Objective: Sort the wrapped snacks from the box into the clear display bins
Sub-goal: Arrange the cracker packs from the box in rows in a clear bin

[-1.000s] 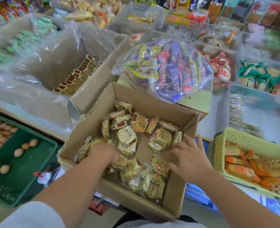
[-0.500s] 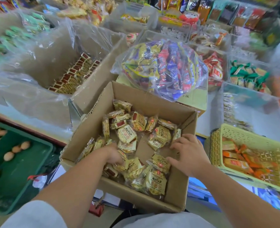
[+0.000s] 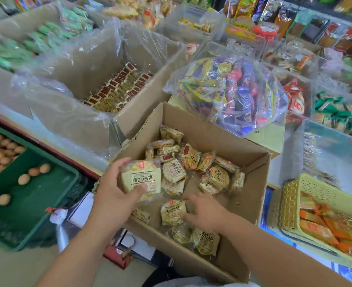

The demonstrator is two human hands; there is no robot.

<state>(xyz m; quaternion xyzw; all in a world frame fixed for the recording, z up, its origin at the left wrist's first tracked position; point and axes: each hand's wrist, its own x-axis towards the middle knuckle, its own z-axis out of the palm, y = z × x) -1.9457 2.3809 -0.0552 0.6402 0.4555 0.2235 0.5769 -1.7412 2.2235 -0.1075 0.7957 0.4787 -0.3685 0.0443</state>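
Note:
An open cardboard box [image 3: 251,195] in front of me holds several yellow wrapped snacks [image 3: 191,158]. My left hand [image 3: 113,191] grips a small stack of these yellow packets [image 3: 142,177] above the box's left rim, thumb across the front. My right hand [image 3: 204,212] reaches down inside the box, fingers spread over a packet [image 3: 172,212] on the box floor; whether it grips that packet is unclear. A plastic-lined carton [image 3: 100,65] at the back left holds neat rows of similar snacks [image 3: 119,88].
A clear bag of mixed candies [image 3: 231,94] rests on another carton behind the box. A yellow basket [image 3: 315,191] of orange snacks stands to the right, a green crate [image 3: 30,204] with eggs to the left. Clear bins [image 3: 334,112] and shelves of snacks fill the back.
My left hand has come up out of the box holding a stack of yellow packets. My right hand moved from the box's right side down to a packet near the front.

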